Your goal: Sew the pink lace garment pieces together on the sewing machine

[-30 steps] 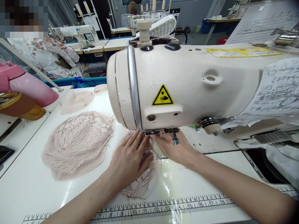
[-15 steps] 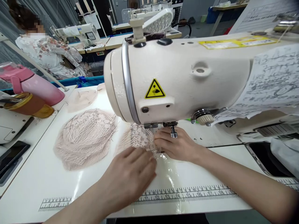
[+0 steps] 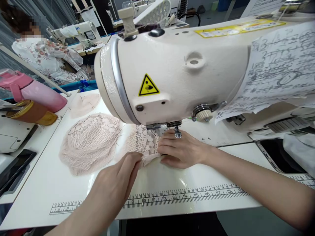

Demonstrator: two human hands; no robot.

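Observation:
A pale pink lace piece (image 3: 147,141) with scalloped trim lies under the head of a sewing machine (image 3: 172,75). My left hand (image 3: 123,172) pinches its near edge between thumb and fingers. Curled over the right side of the lace is my right hand (image 3: 183,149), its fingertips pressed on the fabric just below the metal screw fitting (image 3: 177,131). The needle and presser foot are mostly hidden behind that fitting and my right fingers. To the left rests a stack of similar pink lace pieces (image 3: 91,141) with loose dark threads, touched by neither hand.
Another pale piece (image 3: 85,103) lies behind the stack. A pink bottle (image 3: 41,93), an amber cup (image 3: 34,113) and a phone (image 3: 17,168) stand or lie at left. A second phone (image 3: 280,155) is at right. A printed ruler (image 3: 152,198) runs along the front edge. A person (image 3: 46,57) sits beyond.
My left hand has moved left and now pinches the lace edge, where it was blurred in front of it before. My right hand stays at the fabric. The whole view has shifted slightly.

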